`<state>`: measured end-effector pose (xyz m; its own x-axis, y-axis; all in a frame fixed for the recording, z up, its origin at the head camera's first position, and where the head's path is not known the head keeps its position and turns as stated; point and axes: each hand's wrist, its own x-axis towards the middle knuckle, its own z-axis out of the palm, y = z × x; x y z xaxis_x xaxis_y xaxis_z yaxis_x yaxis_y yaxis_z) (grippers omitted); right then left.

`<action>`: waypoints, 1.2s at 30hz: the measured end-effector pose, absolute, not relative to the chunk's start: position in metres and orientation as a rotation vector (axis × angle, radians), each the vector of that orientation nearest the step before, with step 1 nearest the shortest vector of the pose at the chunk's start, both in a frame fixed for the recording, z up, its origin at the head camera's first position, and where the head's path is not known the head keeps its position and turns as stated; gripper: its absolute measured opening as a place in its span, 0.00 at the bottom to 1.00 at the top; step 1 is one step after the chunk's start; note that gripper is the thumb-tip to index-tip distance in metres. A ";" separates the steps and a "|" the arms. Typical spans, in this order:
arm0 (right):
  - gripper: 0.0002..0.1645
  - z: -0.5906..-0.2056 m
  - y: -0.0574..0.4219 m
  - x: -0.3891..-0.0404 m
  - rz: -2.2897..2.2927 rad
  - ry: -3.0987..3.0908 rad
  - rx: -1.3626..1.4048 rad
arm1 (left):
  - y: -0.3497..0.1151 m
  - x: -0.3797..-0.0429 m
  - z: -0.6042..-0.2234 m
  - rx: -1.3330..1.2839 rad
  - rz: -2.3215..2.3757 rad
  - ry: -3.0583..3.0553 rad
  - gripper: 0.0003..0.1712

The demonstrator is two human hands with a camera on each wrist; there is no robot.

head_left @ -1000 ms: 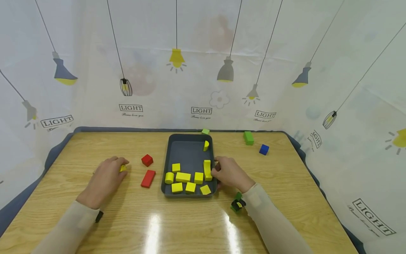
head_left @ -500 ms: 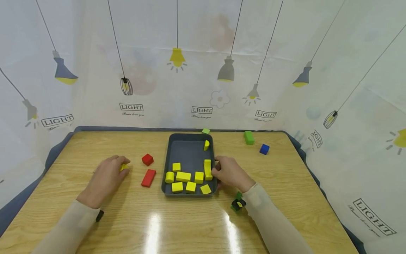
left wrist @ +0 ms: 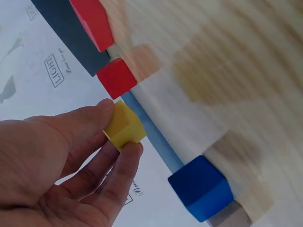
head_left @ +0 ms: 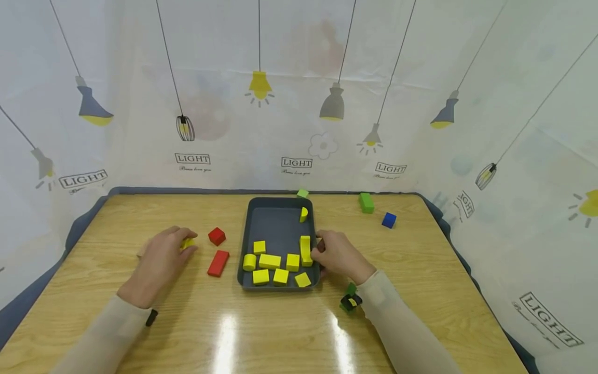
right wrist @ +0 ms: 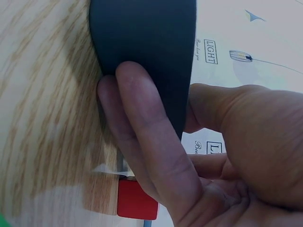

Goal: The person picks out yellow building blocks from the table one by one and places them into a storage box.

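My left hand (head_left: 161, 259) pinches a yellow block (left wrist: 125, 125) between thumb and fingertips, left of the tray. Just beyond its fingertips lie a red cube (head_left: 217, 236) and a flat red block (head_left: 218, 263). A blue block (left wrist: 201, 187) near the left hand shows in the left wrist view; the hand hides it from the head view. My right hand (head_left: 343, 254) grips the right wall of the dark grey tray (head_left: 275, 200), with fingers along its outer side (right wrist: 142, 33) and the thumb at the rim. Several yellow blocks (head_left: 270, 261) lie inside, mostly in the near half.
Green blocks (head_left: 366, 203) and a blue cube (head_left: 389, 220) lie at the back right. A dark green and black item (head_left: 350, 298) sits beside the right sleeve. Under the right hand, a red block (right wrist: 137, 198) shows in the wrist view. A printed curtain (head_left: 224, 104) stands behind the table.
My left hand has moved slightly to the right, toward the red cube, carrying the yellow block. The right hand and the tray have stayed in place.
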<state>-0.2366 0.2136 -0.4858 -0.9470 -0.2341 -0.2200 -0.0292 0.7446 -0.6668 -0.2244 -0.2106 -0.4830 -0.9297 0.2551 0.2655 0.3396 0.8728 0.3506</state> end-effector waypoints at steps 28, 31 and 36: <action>0.37 -0.485 0.215 -0.236 -0.985 2.671 -0.205 | -0.158 -0.224 -0.463 -0.470 -0.721 -2.788 0.20; 0.36 -0.486 0.214 -0.237 -0.999 2.658 -0.204 | -0.152 -0.224 -0.461 -0.478 -0.722 -2.779 0.20; 0.34 -0.485 0.214 -0.237 -1.000 2.657 -0.217 | -0.141 -0.223 -0.456 -0.459 -0.722 -2.796 0.20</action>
<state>-0.2365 0.2135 -0.4854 -0.9456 -0.2411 -0.2182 -0.0373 0.7471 -0.6636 -0.2228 -0.1407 -0.4564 -0.9278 0.2434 0.2828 0.3499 0.8308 0.4328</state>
